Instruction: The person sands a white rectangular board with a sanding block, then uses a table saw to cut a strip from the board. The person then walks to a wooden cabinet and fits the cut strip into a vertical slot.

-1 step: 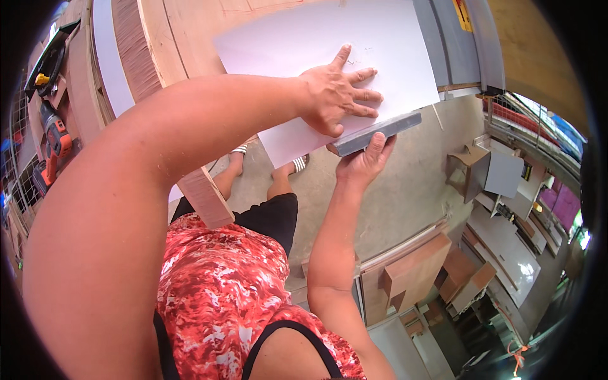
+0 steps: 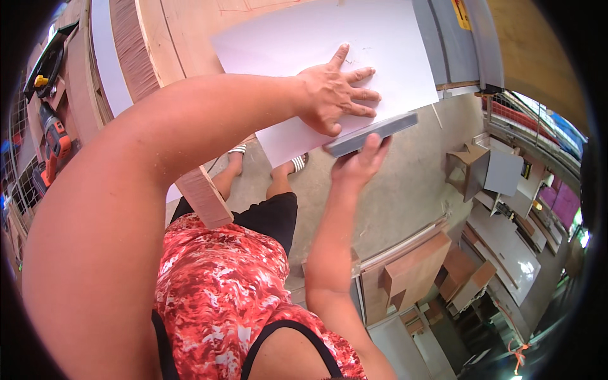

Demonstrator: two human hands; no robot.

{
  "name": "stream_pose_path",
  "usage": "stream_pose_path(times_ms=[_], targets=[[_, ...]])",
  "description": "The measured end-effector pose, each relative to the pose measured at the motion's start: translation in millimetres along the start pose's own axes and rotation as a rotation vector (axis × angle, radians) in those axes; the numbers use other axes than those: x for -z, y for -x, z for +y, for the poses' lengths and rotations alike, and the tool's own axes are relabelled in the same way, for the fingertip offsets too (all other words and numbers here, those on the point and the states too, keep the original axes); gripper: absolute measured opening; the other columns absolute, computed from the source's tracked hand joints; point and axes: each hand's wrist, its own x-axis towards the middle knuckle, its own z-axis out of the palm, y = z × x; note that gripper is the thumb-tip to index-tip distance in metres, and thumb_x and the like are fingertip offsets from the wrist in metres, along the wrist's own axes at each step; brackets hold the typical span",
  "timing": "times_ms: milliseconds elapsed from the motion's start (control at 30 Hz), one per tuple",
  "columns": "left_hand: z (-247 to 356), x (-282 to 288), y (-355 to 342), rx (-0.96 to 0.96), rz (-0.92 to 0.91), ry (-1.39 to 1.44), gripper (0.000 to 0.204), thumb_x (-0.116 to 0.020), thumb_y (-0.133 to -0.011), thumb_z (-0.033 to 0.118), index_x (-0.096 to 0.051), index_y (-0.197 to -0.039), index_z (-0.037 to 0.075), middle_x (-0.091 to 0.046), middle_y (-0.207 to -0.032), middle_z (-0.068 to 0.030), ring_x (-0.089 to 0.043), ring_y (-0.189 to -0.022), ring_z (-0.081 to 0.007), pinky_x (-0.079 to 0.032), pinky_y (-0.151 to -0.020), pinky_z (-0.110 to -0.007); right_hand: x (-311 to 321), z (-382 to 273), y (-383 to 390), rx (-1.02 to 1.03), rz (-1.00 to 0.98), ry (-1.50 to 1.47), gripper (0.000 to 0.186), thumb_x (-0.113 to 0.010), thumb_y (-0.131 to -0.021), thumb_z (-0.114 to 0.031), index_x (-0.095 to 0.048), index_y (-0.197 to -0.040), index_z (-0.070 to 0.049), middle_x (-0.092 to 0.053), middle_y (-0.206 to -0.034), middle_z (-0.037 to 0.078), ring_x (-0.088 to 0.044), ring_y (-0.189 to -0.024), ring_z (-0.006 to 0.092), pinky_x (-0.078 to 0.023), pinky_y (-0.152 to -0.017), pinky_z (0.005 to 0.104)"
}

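My left hand lies palm down with fingers spread on a white sheet, which looks stiff and smooth. In my right hand is a long, flat grey block, held from below with the thumb up against its side. The block runs along the near edge of the white sheet, just below my left fingers. It looks close against that edge, but I cannot tell whether they touch. My right fingers are partly hidden behind the block and slightly blurred.
The sheet rests on a wooden workbench, beside a grey machine table. A wooden piece juts out near my body. An orange and black cordless drill stands at the left. Wooden boxes and panels lie on the floor at right.
My right hand and the grey block have shifted slightly left along the sheet's edge. My left hand stays pressed on the sheet, almost unmoved.
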Motion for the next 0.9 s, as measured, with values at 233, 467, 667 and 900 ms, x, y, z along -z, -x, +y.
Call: stream_pose_path(times_ms=[233, 467, 667, 900], targets=[[-7.8, 0.1, 0.1, 0.013, 0.007, 0.005, 0.078, -0.058, -0.076, 0.041, -0.047, -0.153, 0.039, -0.032, -0.167, 0.0086, -0.015, -0.159, -0.0277, -0.004, -0.12, -0.079, -18.4, 31.1, 53.1, -0.004, 0.035, 0.062, 0.094, -0.076, -0.092, -0.043, -0.021, -0.159, -0.007, -0.048, -0.143, 0.018, -0.055, -0.127, 0.0298, -0.054, -0.097, 0.0446], [-6.3, 3.4, -1.4, 0.038, -0.018, -0.01, 0.079, -0.059, -0.076, 0.041, -0.046, -0.153, 0.04, -0.031, -0.167, 0.0097, -0.015, -0.159, -0.0271, -0.004, -0.12, -0.079, -15.8, 21.1, 40.7, 0.005, 0.054, 0.129, 0.092, -0.077, -0.092, -0.039, -0.022, -0.159, -0.008, -0.048, -0.144, 0.016, -0.056, -0.126, 0.028, -0.055, -0.096, 0.0421], [-6.4, 4.5, -1.1, 0.03, -0.033, -0.013, 0.076, -0.056, -0.08, 0.042, -0.044, -0.155, 0.04, -0.031, -0.167, 0.0097, -0.015, -0.159, -0.0263, -0.003, -0.121, -0.077, -8.5, 4.9, 11.4, -0.035, 0.089, 0.135, 0.087, -0.076, -0.093, -0.042, -0.026, -0.158, -0.013, -0.048, -0.143, 0.014, -0.056, -0.123, 0.0306, -0.056, -0.092, 0.0456], [-11.4, 0.9, -0.1, 0.005, 0.093, -0.002, 0.067, -0.063, -0.081, 0.043, -0.054, -0.146, 0.035, -0.037, -0.163, -0.0026, -0.025, -0.156, -0.0285, -0.009, -0.121, -0.076, 54.6, -20.1, -30.0, 0.13, 0.26, -0.022, 0.08, -0.073, -0.094, -0.043, -0.03, -0.155, -0.017, -0.049, -0.135, 0.014, -0.057, -0.117, 0.0327, -0.058, -0.088, 0.0523]])
